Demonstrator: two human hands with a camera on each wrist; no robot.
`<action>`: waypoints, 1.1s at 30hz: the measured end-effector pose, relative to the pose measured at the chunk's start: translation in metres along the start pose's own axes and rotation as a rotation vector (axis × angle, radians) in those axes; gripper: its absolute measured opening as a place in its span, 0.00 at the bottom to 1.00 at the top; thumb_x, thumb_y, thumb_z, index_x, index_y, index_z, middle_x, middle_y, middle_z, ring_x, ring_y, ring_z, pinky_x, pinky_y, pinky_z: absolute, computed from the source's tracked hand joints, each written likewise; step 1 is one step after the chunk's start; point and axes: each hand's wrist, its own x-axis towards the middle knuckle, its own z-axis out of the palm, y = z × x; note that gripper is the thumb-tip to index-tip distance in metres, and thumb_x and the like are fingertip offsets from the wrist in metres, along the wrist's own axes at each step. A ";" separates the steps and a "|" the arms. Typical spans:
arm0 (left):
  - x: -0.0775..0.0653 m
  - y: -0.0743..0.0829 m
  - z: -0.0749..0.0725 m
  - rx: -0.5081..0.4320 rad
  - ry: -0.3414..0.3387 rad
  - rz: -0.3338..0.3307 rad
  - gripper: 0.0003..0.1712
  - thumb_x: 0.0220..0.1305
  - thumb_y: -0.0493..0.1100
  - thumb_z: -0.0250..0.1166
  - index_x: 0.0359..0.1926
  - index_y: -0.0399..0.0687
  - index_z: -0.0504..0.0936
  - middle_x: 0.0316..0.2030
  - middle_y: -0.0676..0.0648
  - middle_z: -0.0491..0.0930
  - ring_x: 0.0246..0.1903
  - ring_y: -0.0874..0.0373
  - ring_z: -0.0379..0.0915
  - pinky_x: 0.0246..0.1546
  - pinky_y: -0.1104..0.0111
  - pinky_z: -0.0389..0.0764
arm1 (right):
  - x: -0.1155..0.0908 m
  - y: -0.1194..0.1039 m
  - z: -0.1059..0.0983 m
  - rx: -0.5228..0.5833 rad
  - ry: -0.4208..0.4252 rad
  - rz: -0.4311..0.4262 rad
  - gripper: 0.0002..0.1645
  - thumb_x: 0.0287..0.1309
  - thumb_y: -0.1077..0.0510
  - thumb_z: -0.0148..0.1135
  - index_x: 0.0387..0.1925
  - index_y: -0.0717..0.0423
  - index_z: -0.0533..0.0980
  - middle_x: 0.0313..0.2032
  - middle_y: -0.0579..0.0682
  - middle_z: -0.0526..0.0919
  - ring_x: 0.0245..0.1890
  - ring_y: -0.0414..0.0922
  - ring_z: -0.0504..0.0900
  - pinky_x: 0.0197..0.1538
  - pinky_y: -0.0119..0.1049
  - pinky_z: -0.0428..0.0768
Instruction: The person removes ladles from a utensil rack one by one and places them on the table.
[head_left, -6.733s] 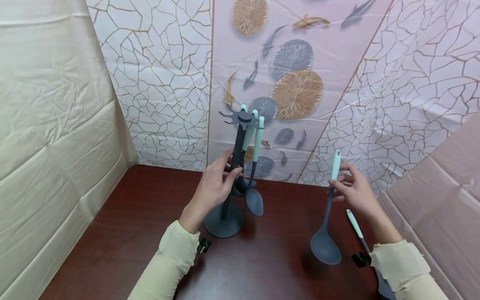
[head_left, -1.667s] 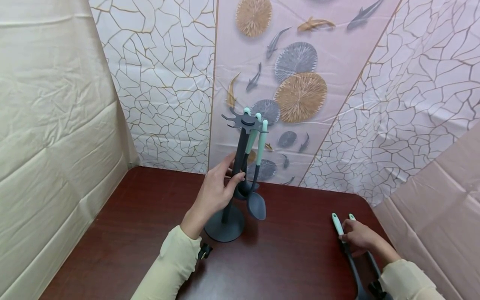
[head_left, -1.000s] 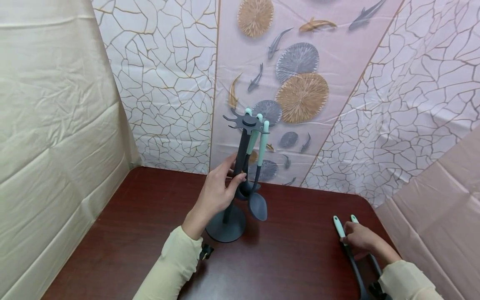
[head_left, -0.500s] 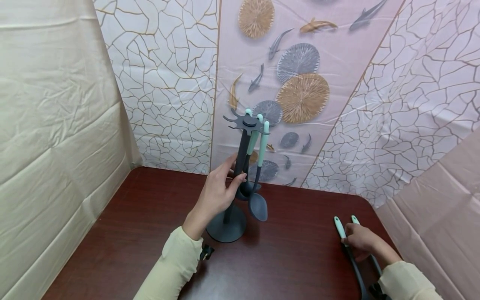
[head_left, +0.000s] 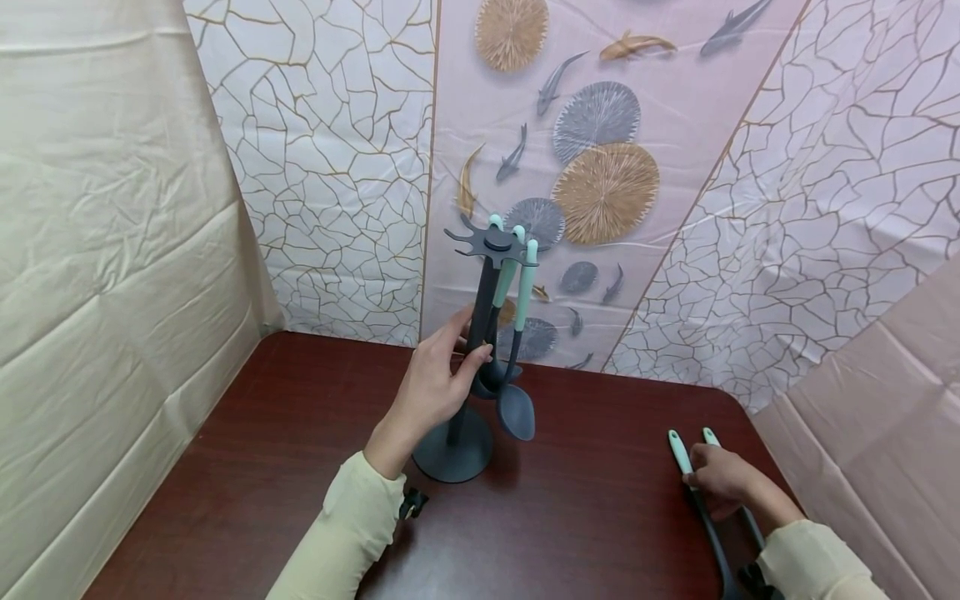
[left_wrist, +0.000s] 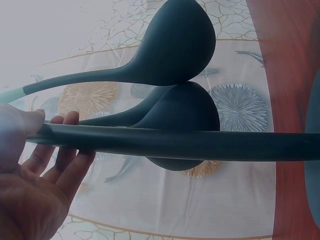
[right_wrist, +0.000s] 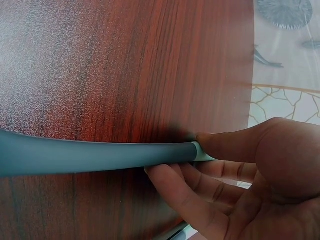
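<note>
My left hand (head_left: 431,371) grips the dark pole (left_wrist: 165,142) of a utensil stand (head_left: 452,450), thumb in front and fingers behind. Several mint-handled utensils hang from the stand's hooked top (head_left: 497,242), among them a dark spoon (head_left: 516,412); rounded dark bowls (left_wrist: 175,45) show near the pole in the left wrist view. At the table's right side my right hand (head_left: 723,479) pinches a ladle (head_left: 708,533) between thumb and fingers, near where its mint handle meets the dark shaft (right_wrist: 100,157). The ladle lies low along the tabletop, its bowl outside the head view.
A second mint-handled utensil (head_left: 710,436) lies just right of the ladle, partly hidden by the right hand and sleeve. The dark red wooden table (head_left: 585,500) ends at a patterned backdrop (head_left: 337,167), with cloth walls (head_left: 120,292) on both sides.
Earlier the right hand held the ladle raised, right of the stand; it has since come down to the table beside the other utensil. The left hand keeps its grip. Hardly anything moves in the last second.
</note>
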 end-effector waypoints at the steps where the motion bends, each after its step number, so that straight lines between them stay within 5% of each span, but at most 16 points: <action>1: 0.000 0.000 0.000 -0.001 0.001 0.001 0.33 0.78 0.46 0.65 0.79 0.55 0.67 0.43 0.47 0.83 0.44 0.54 0.88 0.45 0.60 0.89 | 0.000 0.000 0.000 0.002 0.002 0.001 0.11 0.72 0.64 0.62 0.48 0.64 0.69 0.39 0.60 0.76 0.34 0.54 0.80 0.30 0.50 0.89; 22: 0.001 0.000 -0.001 0.003 -0.006 -0.014 0.33 0.78 0.47 0.65 0.79 0.56 0.68 0.43 0.49 0.83 0.44 0.55 0.87 0.46 0.60 0.88 | -0.005 -0.005 -0.002 -0.069 0.012 -0.004 0.09 0.73 0.65 0.59 0.38 0.61 0.67 0.29 0.57 0.74 0.26 0.52 0.81 0.28 0.47 0.86; 33: 0.000 -0.001 -0.001 0.010 -0.009 -0.015 0.34 0.78 0.46 0.65 0.80 0.55 0.66 0.42 0.49 0.83 0.44 0.55 0.87 0.43 0.60 0.89 | -0.005 -0.005 -0.004 -0.082 0.019 -0.042 0.10 0.74 0.61 0.61 0.41 0.62 0.69 0.27 0.55 0.76 0.22 0.47 0.76 0.25 0.39 0.79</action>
